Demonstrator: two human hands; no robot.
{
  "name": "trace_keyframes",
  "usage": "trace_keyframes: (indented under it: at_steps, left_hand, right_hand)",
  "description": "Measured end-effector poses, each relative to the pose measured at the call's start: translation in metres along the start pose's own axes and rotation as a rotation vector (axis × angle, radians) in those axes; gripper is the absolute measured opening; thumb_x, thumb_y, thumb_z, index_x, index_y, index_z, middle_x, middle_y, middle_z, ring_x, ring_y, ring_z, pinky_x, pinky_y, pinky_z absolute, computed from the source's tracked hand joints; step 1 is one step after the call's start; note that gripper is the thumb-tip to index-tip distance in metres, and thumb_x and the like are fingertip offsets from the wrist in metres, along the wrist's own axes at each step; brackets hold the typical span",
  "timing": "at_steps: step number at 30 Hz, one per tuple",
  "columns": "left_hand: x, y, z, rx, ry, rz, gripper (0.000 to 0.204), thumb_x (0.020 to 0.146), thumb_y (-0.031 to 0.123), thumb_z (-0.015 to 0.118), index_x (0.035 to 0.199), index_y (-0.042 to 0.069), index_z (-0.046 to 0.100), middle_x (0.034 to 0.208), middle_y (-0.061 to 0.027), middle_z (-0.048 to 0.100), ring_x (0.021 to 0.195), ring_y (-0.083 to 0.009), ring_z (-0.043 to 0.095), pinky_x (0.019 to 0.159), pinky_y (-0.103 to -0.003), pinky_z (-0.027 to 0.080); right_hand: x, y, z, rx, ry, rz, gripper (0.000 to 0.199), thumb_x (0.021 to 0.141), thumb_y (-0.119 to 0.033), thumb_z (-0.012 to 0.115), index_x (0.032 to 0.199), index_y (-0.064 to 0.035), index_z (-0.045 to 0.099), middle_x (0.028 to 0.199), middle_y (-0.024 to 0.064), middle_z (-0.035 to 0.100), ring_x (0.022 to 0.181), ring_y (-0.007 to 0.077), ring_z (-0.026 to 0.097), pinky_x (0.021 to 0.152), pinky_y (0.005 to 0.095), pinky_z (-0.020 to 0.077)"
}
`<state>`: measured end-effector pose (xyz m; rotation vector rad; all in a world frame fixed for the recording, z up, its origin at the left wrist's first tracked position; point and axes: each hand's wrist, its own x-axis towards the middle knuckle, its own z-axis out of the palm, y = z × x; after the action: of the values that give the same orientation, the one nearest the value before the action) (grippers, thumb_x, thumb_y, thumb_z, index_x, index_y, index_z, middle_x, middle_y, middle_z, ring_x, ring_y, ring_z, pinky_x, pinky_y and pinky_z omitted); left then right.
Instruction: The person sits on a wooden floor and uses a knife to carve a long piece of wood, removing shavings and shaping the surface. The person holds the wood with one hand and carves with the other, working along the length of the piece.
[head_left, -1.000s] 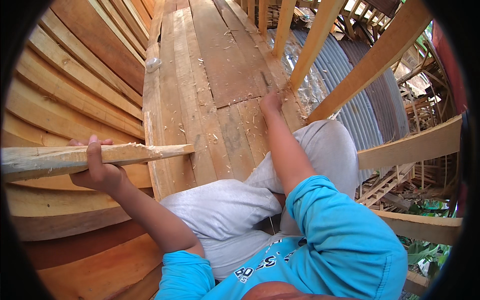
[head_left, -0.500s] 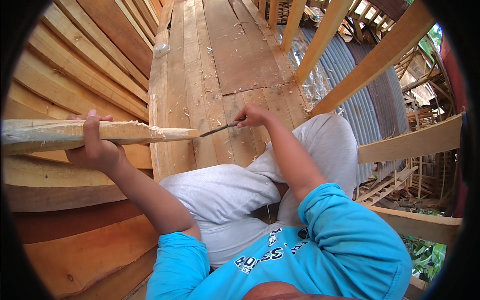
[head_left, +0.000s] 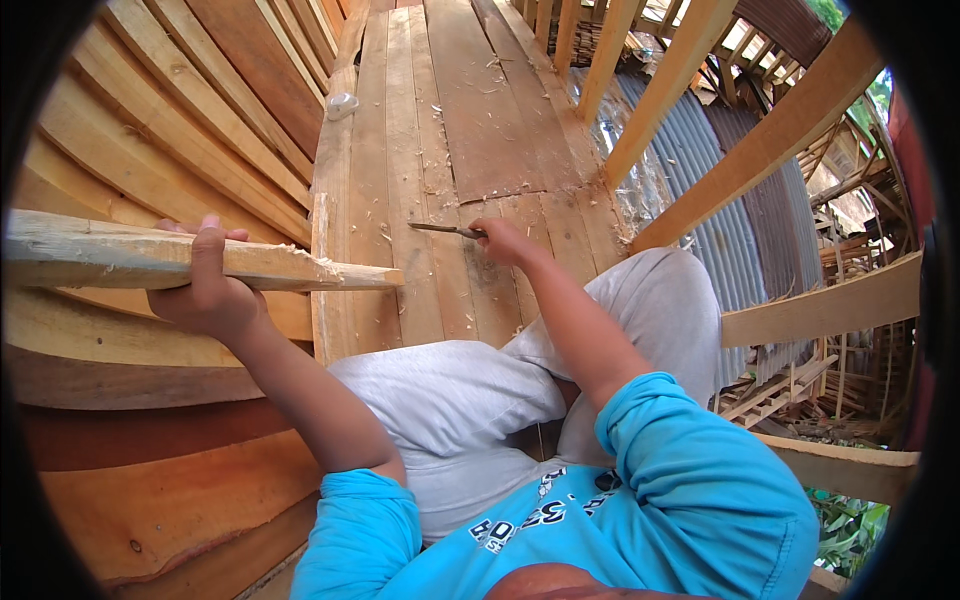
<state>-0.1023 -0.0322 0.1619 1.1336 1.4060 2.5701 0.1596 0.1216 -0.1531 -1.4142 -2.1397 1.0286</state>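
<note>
A thick wooden beam (head_left: 110, 255) comes in from the left edge, tapering to a cut, narrower end with curled shavings on its top. My left hand (head_left: 212, 290) is wrapped round it from below, thumb over the near face. Beyond my bent knees, my right hand (head_left: 497, 243) is closed round the handle of a knife (head_left: 440, 229). The thin dark blade points left, above the floorboards and apart from the beam's tip. Part of the handle is hidden inside my fingers.
Wood shavings lie scattered over the plank floor (head_left: 400, 130). A small clear plastic object (head_left: 342, 106) rests near the board wall (head_left: 170, 120) on the left. Wooden posts (head_left: 655, 95) line the right side, with corrugated metal sheets (head_left: 715, 200) beyond and below them.
The knife has moved up and away from the beam's tip, where its blade was close before. My left hand still grips the beam, and the view has shifted slightly.
</note>
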Motion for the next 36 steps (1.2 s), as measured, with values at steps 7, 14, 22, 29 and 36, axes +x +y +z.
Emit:
trace_keyframes:
  at_steps: [7, 14, 22, 29, 36]
  left_hand:
    - [0.001, -0.003, 0.003, 0.051, -0.009, -0.017, 0.022, 0.068, -0.001, 0.068, 0.084, -0.004, 0.053, 0.07, -0.0081, 0.051, 0.052, -0.0177, 0.054, 0.05, -0.029, 0.054]
    - [0.001, -0.017, 0.008, 0.054, -0.061, -0.02, 0.018, 0.072, -0.003, 0.063, 0.087, -0.004, 0.053, 0.077, -0.0077, 0.049, 0.053, -0.0179, 0.055, 0.049, -0.029, 0.051]
    - [0.0, -0.018, 0.005, 0.056, -0.071, -0.027, 0.019, 0.073, -0.004, 0.062, 0.089, -0.001, 0.052, 0.078, -0.0067, 0.048, 0.057, -0.016, 0.054, 0.052, -0.029, 0.052]
    - [-0.001, -0.018, 0.009, 0.042, -0.042, -0.028, 0.022, 0.071, -0.002, 0.063, 0.09, -0.002, 0.052, 0.077, -0.008, 0.048, 0.055, -0.0172, 0.054, 0.051, -0.03, 0.052]
    - [-0.002, -0.017, 0.012, 0.091, -0.071, -0.013, 0.021, 0.074, -0.001, 0.061, 0.092, -0.001, 0.051, 0.078, -0.0069, 0.047, 0.056, -0.0149, 0.052, 0.053, -0.03, 0.052]
  right_hand:
    - [0.024, -0.027, 0.007, -0.118, 0.597, 0.215, 0.022, 0.084, -0.003, 0.062, 0.106, -0.004, 0.062, 0.105, 0.0199, 0.064, 0.1, 0.0365, 0.063, 0.086, 0.0473, 0.0498]
    - [0.031, -0.022, 0.0, -0.317, 0.493, 0.269, 0.021, 0.087, -0.002, 0.059, 0.107, -0.0046, 0.061, 0.107, 0.0168, 0.063, 0.101, 0.0347, 0.062, 0.081, 0.0461, 0.051]
    - [0.036, -0.024, 0.013, -0.063, 0.333, -0.042, 0.023, 0.089, -0.007, 0.059, 0.112, -0.0036, 0.063, 0.108, 0.0171, 0.065, 0.102, 0.0375, 0.062, 0.086, 0.0461, 0.0495]
    - [0.066, -0.034, 0.019, -0.197, 0.653, 0.345, 0.026, 0.086, -0.004, 0.06, 0.112, -0.0061, 0.059, 0.108, 0.0157, 0.061, 0.1, 0.0366, 0.063, 0.084, 0.0477, 0.0516]
    - [0.057, -0.019, 0.013, -0.245, 0.335, 0.128, 0.031, 0.086, -0.004, 0.06, 0.117, -0.0034, 0.053, 0.109, 0.0187, 0.06, 0.097, 0.0387, 0.064, 0.08, 0.046, 0.0534]
